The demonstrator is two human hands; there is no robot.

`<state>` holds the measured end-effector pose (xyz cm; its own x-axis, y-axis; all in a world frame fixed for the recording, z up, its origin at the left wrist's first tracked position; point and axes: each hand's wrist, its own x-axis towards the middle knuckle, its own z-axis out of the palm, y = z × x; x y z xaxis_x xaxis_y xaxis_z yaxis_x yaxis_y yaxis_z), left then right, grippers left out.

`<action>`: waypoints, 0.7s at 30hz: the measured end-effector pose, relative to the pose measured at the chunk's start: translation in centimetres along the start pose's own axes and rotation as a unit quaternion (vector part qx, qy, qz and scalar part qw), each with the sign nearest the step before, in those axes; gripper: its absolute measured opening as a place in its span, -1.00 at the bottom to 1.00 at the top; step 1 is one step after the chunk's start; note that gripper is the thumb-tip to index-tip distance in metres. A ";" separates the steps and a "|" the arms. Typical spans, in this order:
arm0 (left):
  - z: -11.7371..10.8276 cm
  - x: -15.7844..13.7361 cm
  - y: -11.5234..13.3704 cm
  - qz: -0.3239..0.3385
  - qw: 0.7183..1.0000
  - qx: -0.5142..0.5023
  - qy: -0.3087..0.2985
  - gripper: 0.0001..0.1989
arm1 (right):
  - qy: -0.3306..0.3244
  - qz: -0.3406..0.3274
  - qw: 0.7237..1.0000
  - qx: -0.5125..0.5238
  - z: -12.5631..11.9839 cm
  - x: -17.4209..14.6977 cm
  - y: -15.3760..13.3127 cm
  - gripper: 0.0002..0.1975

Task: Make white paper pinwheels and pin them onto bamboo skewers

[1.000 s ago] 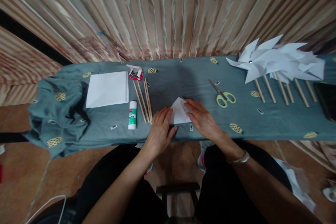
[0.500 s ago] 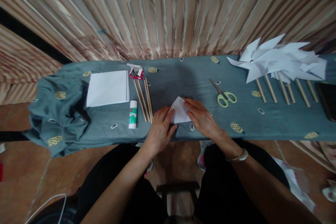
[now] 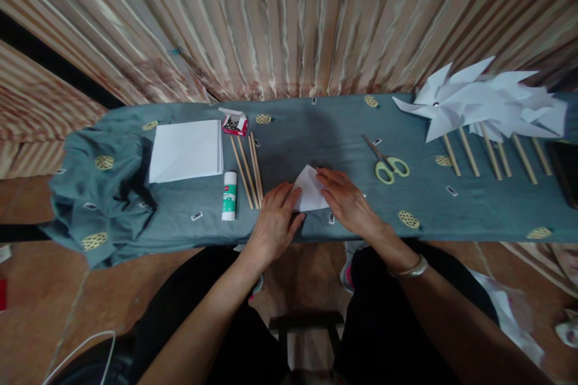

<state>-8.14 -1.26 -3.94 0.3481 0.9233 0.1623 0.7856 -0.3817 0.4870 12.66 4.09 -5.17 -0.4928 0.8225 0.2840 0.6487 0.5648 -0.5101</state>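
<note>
A small folded white sheet of paper (image 3: 309, 189) with a pointed top lies near the table's front edge. My left hand (image 3: 276, 216) grips its left side, with the thumb low and the fingers over the paper's edge. On the right side, my right hand (image 3: 345, 201) holds the sheet with bent fingers, partly covering it. Just left of my left hand lie several thin wooden sticks (image 3: 247, 171) and a white and green glue stick (image 3: 229, 196). Scissors with light green handles (image 3: 386, 167) rest to the right of my right hand.
A stack of white paper (image 3: 186, 151) and an open red box of small metal pins (image 3: 235, 123) sit at the left. Overlapping white paper pinwheels (image 3: 492, 102) on wooden sticks lie at the right, near a dark flat object (image 3: 564, 171). A striped curtain (image 3: 280, 24) hangs behind the table.
The view has shifted very slightly. Both hands stay on the folded paper in nearly the same place.
</note>
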 end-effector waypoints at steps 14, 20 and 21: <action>1.2 -0.8 2.8 0.086 0.990 0.104 -0.036 -0.50 | -0.014 -0.004 0.999 -0.047 0.1 -0.1 -0.3 -0.57; 2.5 -1.5 3.5 0.089 0.987 0.113 -0.065 -0.37 | -0.020 0.023 0.994 -0.108 0.2 -0.2 -0.6 -0.58; 2.7 -1.6 3.4 0.087 0.987 0.115 -0.064 -0.35 | -0.020 0.029 0.992 -0.123 0.1 -0.2 -0.7 -0.58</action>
<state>-4.64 -4.14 -4.82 0.5382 0.8358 0.1083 0.7986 -0.5469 0.2514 12.25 3.48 -4.95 -0.4694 0.8536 0.2258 0.7964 0.5197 -0.3092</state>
